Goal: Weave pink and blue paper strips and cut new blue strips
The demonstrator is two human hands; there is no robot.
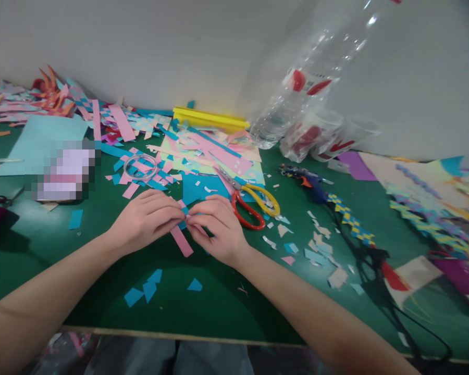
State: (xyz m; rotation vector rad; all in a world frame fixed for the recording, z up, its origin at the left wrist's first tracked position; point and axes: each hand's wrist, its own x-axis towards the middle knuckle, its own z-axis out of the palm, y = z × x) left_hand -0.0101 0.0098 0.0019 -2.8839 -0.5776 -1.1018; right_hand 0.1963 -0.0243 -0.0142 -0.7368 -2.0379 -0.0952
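My left hand (150,219) and my right hand (217,226) meet over the green tabletop, each with its fingertips pinched on woven paper strips. A pink paper strip (182,241) slants down between the hands toward me. Bits of blue strip show at the fingertips, but the fingers cover most of the weave. Just beyond my right hand lie scissors (248,200) with one red and one yellow handle, blades on the paper scraps. A clear tape roll (140,166) rests on pink and blue woven paper beyond my left hand.
A large clear plastic bottle (297,88) leans at the back beside plastic cups (347,138). A pixelated phone-like object (66,174) lies left on light blue paper (42,138). A glue gun (308,182) with its cord sits right. Blue scraps (144,289) lie near the front edge.
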